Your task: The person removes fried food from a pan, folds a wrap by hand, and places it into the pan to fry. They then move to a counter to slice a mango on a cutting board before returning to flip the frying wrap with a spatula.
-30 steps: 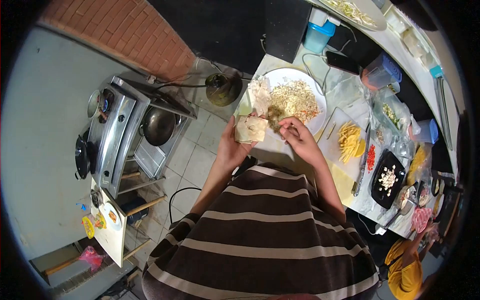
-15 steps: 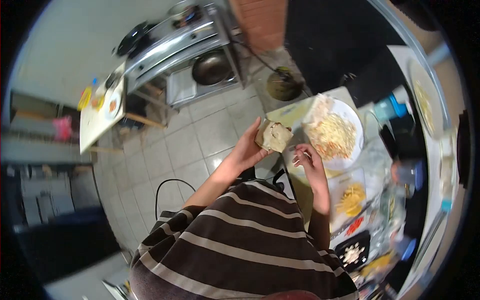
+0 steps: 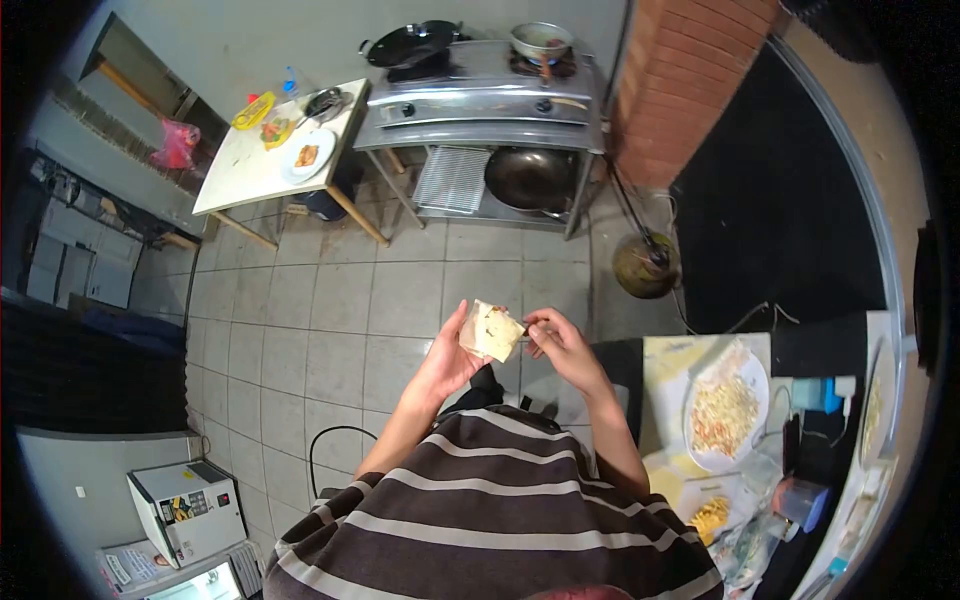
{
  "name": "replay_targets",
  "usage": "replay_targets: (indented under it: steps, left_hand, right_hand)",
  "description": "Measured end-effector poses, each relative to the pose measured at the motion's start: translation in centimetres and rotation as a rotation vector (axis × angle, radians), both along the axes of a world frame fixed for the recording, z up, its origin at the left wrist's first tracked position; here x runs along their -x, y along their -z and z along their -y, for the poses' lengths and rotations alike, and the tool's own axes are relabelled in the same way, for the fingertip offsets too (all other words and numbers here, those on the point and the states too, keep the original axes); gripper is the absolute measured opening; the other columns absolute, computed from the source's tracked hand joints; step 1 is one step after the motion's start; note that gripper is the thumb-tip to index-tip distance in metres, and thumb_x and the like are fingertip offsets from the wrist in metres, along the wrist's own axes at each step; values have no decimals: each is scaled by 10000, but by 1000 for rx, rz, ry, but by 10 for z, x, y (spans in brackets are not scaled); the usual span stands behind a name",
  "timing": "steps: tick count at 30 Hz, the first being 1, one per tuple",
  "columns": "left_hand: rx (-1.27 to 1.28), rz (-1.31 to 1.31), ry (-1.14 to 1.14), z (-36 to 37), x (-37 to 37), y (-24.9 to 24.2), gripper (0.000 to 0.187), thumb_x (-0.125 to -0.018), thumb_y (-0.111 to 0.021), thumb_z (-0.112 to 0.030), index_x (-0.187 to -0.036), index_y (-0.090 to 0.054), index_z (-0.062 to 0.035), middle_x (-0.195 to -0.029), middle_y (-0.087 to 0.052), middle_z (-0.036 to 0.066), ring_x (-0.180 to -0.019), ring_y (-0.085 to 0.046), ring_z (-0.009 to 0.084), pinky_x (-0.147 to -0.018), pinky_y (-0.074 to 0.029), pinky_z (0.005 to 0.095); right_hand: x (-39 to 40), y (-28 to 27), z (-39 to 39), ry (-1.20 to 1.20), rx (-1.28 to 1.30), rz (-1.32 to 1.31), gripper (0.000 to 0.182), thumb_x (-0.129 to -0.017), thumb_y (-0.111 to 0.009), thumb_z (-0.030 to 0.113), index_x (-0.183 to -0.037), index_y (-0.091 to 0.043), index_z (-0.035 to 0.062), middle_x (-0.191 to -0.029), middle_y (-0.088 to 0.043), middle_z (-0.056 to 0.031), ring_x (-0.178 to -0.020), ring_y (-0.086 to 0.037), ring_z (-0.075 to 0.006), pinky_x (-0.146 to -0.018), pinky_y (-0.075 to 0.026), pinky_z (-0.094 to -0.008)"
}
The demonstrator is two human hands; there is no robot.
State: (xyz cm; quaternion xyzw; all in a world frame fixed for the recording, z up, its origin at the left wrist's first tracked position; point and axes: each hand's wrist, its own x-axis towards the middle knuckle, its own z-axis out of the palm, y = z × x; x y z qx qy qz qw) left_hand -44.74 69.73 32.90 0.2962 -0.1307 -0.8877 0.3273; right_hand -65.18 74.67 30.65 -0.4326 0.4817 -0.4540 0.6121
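A pale, square folded pastry parcel with darker bits at its top edge lies in my left hand, in front of my striped shirt. The thumb and fingers of that hand hold it from the left and below. My right hand has its fingers curled in at the parcel's right corner, where they seem to pinch the edge. To the right, a white plate carries a heap of shredded pale and orange filling. Below it are yellow pieces on a board.
Ahead stands a metal stove with a black wok and a pan. A cream table holds a plate of food. A gas cylinder stands by the brick pillar. Tiled floor lies between.
My body and view have turned left, away from the worktop toward the stove. The parcel stays in my left hand; my right hand has come from beside the filling plate to the parcel's corner.
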Motion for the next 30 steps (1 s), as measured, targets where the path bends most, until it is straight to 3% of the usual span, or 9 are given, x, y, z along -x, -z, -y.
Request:
replay_targets:
  steps: [4, 7, 9, 14, 16, 20, 22, 30]
  left_hand:
    - [139, 136, -59, 58, -57, 2, 571, -1025, -335, -460, -1302, -480, 18, -1250, -595, 139, -1134, -605, 245, -991, -481, 395]
    - [154, 173, -115, 95, -91, -2, 516, -1019, -369, -465, -1254, -520, -31, -1187, -629, 97, -1079, -625, 205, -927, -507, 362]
    - [159, 222, -163, 117, -107, -7, 491, -1017, -379, -461, -1228, -531, -45, -1170, -637, 85, -1064, -629, 191, -904, -515, 356]
    - [137, 273, -156, 157, -119, -7, 473, -1016, -391, -454, -1225, -537, -57, -1141, -644, 71, -1031, -635, 172, -876, -520, 350]
    - [132, 284, -114, 171, -118, -3, 468, -1014, -400, -453, -1228, -520, -55, -1139, -634, 72, -1020, -635, 179, -863, -522, 357]
    - [112, 340, -78, 202, -100, 3, 468, -1014, -406, -445, -1243, -486, -45, -1166, -614, 87, -1030, -632, 199, -869, -519, 371]
    - [171, 387, -63, 222, -86, -3, 501, -1023, -371, -441, -1270, -511, -28, -1185, -625, 97, -1082, -621, 213, -948, -482, 373]
    - [169, 391, -206, 328, -19, -8, 481, -1031, -372, -410, -1284, -506, -23, -1209, -617, 106, -1081, -627, 218, -955, -494, 375]
  right_hand:
    - [-64, -6, 82, -98, 27, 25, 294, -1015, -484, 249, -1207, -524, 29, -1036, -602, -73, -846, -611, -128, -713, -495, -273]
    - [-103, -10, 134, -169, 39, 90, 349, -1026, -449, 280, -1235, -523, 11, -1052, -606, -76, -855, -610, -128, -691, -507, -273]
    - [-119, -15, 164, -256, -9, 125, 358, -1032, -439, 295, -1240, -538, 21, -1098, -592, -55, -944, -583, -123, -718, -516, -277]
    - [-130, -7, 219, -327, -44, 154, 358, -1024, -455, 292, -1216, -563, 10, -1038, -611, -53, -885, -588, -112, -650, -517, -263]
    - [-130, 0, 235, -338, -135, 178, 360, -1011, -482, 291, -1188, -575, -8, -973, -621, -51, -831, -589, -105, -596, -511, -252]
    - [-113, 16, 268, -419, -197, 167, 332, -1017, -475, 309, -1157, -575, 25, -973, -607, -16, -839, -583, -84, -618, -503, -253]
    - [-103, 20, 288, -394, -171, 161, 307, -1005, -507, 299, -1121, -589, 27, -953, -611, -3, -835, -578, -74, -662, -489, -241]
    - [-43, 3, 403, -382, -20, 116, 273, -989, -553, 248, -1095, -614, 4, -931, -629, 0, -859, -570, -59, -776, -456, -221]
